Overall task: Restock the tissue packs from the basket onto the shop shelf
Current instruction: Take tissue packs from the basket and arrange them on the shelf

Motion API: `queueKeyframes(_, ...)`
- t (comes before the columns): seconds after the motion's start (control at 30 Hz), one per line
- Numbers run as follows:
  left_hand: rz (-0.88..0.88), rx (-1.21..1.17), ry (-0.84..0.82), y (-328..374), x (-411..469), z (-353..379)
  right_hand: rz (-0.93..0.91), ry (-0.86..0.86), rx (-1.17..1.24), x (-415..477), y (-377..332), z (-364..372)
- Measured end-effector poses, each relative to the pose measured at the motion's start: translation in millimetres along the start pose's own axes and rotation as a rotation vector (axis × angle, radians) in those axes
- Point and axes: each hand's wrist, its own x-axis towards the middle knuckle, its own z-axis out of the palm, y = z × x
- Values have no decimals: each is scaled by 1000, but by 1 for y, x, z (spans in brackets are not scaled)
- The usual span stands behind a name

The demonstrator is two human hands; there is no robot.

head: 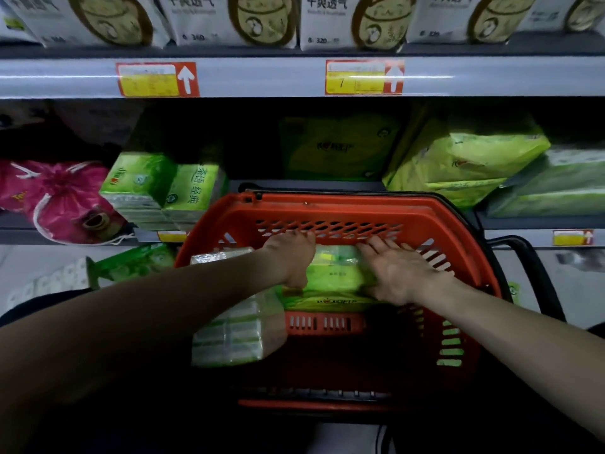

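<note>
An orange shopping basket [330,209] sits below the middle shelf. Inside it lies a green tissue pack [337,273], with a second pale green multipack [239,332] leaning at the basket's left side. My left hand [289,257] reaches down on the pack's left side, its fingers bent over the far edge. My right hand [397,273] lies flat with straight fingers against the pack's right side. On the middle shelf [304,185] behind the basket stand green tissue packs [163,188] at left, with a gap beside them.
Large green packs [458,165] fill the shelf's right side, and a pink drawstring pack [55,198] lies at far left. A dark green pack [337,145] stands deep in the shelf. White packs [229,18] line the top shelf. The basket's black handle [537,273] sticks out right.
</note>
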Motion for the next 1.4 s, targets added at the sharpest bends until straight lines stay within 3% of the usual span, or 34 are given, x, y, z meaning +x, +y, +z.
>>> queueKeyframes(0.2, 9, 146, -66, 0, 3, 13, 10, 14, -78, 5, -7, 17)
queueKeyframes(0.4, 4, 67, -82, 7, 8, 26, 23, 33, -36, 6, -6, 26)
queueKeyframes(0.97, 154, 78, 159, 8, -51, -29, 10, 35, -90, -52, -2, -35)
queueKeyframes(1.17, 186, -146, 282, -12, -98, -92, -8, 205, -49, -106, 15, -94)
queueKeyframes(1.4, 322, -259, 611, -34, -156, -152, -92, 588, 43, -160, 33, -135)
